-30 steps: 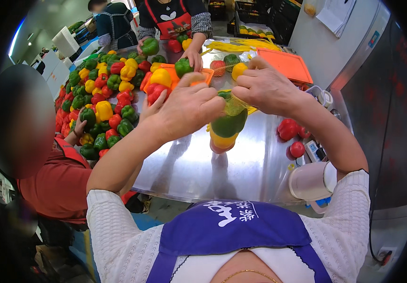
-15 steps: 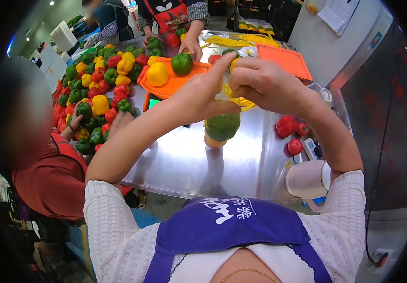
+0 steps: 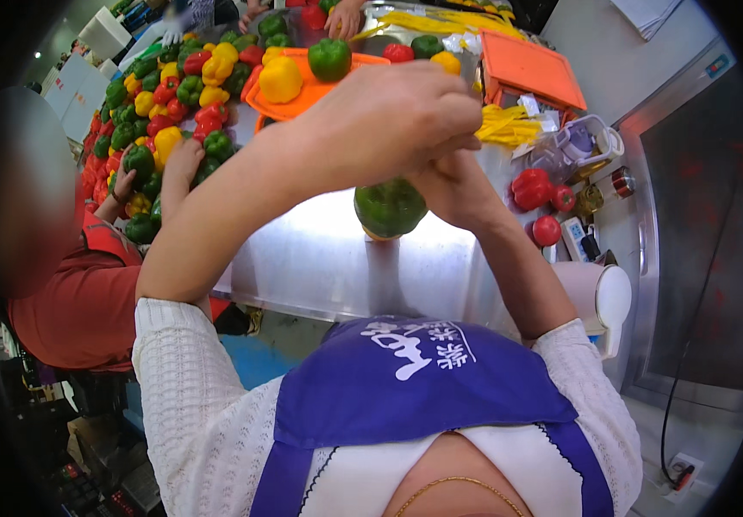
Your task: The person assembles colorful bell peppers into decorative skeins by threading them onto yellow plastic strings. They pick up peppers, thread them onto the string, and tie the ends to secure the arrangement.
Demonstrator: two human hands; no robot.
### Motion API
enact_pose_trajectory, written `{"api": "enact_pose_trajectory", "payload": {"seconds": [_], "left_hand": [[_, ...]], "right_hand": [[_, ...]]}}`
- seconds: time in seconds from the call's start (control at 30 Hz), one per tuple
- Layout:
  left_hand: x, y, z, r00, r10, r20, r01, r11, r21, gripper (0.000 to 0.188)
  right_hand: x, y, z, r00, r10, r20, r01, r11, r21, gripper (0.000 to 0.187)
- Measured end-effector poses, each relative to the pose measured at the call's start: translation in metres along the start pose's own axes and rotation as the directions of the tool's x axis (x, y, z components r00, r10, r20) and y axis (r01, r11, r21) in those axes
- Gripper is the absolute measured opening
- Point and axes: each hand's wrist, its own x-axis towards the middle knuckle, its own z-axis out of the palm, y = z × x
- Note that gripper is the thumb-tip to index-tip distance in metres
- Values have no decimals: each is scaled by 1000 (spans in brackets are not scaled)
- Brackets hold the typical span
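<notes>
Both of my hands meet over the middle of the table, raised above a green bell pepper (image 3: 389, 208). My left hand (image 3: 406, 108) is closed, its fingers curled down. Just below and nearer, my right hand (image 3: 456, 188) has its fingers pinched together beside the left fingertips. What they grip is hidden between the fingers. Under the green pepper shows a sliver of something yellow (image 3: 380, 236), and its surface looks shiny.
On the left lies a big heap of mixed bell peppers (image 3: 165, 103), handled by a person in red. An orange tray (image 3: 361, 60) holds two peppers. To the right are yellow strips (image 3: 509, 127), an orange lid (image 3: 533, 69), red peppers (image 3: 531, 189) and a white jug (image 3: 583, 295).
My left hand has moved up and its fingers have closed, from an open thumb grip beside the green pepper. My right hand has come down below it. The view has shifted.
</notes>
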Motion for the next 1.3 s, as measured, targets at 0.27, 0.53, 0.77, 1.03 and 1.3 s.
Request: {"api": "enact_pose_trajectory", "payload": {"seconds": [0.27,0.53,0.77,1.03,1.3], "left_hand": [[-36,-27,54,877,-478,54,468,821,-328,49],[-123,23,188,356,-584,729,863,505,-16,92],[-141,15,201,342,-592,730,904,421,-82,91],[-145,23,189,362,-616,699,898,433,-83,103],[-176,25,153,366,-621,693,810,580,91,105]], "right_hand": [[-26,84,-7,752,575,-321,-96,579,810,34],[-127,217,36,266,872,-411,-238,472,849,35],[-122,197,9,295,945,-140,-70,168,983,31],[-118,216,7,182,961,-206,45,202,978,25],[-117,208,-8,229,928,-295,107,277,955,22]]}}
